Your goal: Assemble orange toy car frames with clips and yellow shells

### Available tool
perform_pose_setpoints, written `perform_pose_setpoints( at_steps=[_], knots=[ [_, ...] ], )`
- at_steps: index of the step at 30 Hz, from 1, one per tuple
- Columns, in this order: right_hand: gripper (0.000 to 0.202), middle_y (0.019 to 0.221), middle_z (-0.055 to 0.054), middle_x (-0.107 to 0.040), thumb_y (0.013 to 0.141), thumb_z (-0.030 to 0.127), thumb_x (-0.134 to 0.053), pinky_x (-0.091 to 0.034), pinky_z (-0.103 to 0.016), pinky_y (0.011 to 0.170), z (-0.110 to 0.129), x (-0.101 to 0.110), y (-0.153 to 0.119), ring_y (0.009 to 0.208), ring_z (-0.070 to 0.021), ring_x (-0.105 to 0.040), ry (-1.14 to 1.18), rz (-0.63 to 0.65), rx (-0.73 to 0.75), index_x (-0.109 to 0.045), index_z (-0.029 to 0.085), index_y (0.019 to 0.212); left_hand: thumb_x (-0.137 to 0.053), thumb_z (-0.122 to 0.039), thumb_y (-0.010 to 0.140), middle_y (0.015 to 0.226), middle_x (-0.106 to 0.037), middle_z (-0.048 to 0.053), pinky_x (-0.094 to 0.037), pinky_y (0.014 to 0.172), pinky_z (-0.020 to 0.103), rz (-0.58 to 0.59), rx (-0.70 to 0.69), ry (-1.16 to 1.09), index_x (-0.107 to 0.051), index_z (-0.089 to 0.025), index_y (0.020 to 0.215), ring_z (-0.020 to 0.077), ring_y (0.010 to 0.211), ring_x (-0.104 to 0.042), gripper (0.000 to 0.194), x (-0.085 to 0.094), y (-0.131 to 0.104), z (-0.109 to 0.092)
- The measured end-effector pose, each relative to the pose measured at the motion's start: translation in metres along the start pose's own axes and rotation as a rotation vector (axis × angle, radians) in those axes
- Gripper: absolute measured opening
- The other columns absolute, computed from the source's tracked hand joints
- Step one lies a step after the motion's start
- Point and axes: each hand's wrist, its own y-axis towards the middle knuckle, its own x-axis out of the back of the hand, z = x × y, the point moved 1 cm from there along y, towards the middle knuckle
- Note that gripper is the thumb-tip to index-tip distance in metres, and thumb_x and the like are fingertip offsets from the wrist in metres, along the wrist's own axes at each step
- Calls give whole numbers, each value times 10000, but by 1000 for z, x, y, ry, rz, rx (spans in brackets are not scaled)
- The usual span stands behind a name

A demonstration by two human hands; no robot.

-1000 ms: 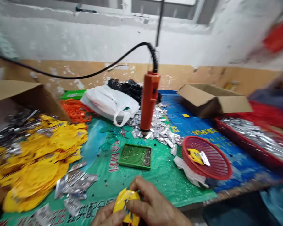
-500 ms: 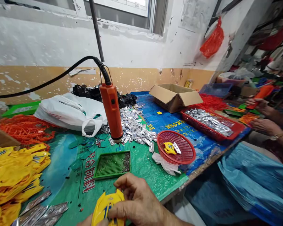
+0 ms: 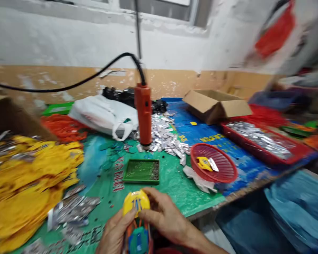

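At the bottom centre, both my hands grip a toy car that has a yellow plastic shell (image 3: 136, 201) with blue markings at its front. Behind that lie orange strips and a teal part (image 3: 138, 241). My left hand (image 3: 111, 233) is closed on the left side, thumb on the shell's edge. My right hand (image 3: 165, 216) closes on the right side, its thumb lying over the shell. The toy's lower end is cut off by the frame. Just beyond the hands sits a green tray (image 3: 141, 182) of small dark screws. An orange electric screwdriver (image 3: 143, 114) hangs upright behind it.
Yellow shells (image 3: 34, 183) are piled at left, with silvery pieces (image 3: 79, 208) beside them. A red basket (image 3: 229, 167) holds a yellow shell and a silver piece. Farther back are a white bag (image 3: 100, 113), a cardboard box (image 3: 201, 106) and a red tray (image 3: 298, 157) of silvery parts.
The view has swung left. The toy's orange and teal parts now show below the yellow shell, and my left hand has come further into view. The co-worker's hands have left the picture.
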Motion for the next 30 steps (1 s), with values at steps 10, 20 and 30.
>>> perform_pose_setpoints(
  at_steps=[10,20,30],
  knots=[
    [865,1317,-130,-469,580,485,-795,-491,-414,787,111,66,79,1098,-277,-519,-544,-594,547,-426,233,1320,-748,-293,713,676,-659,32,-458,496,170,43,23,-129,-686,-105,830,90,541,-581,229,13,-5,0],
    [392,686,53,-570,461,271,-797,-455,-313,592,137,35,163,601,-121,-521,-112,-301,525,-544,203,753,-789,-301,642,625,-664,38,-465,487,194,-25,70,-154,-695,-103,806,107,498,-580,274,23,-3,-2],
    [182,569,51,-564,552,192,-697,-447,-308,478,80,32,153,472,-122,-513,-140,-455,549,-535,196,635,-783,-293,654,646,-654,35,-452,469,189,-6,69,-151,-709,-105,867,105,511,-575,294,22,-1,-1]
  ],
)
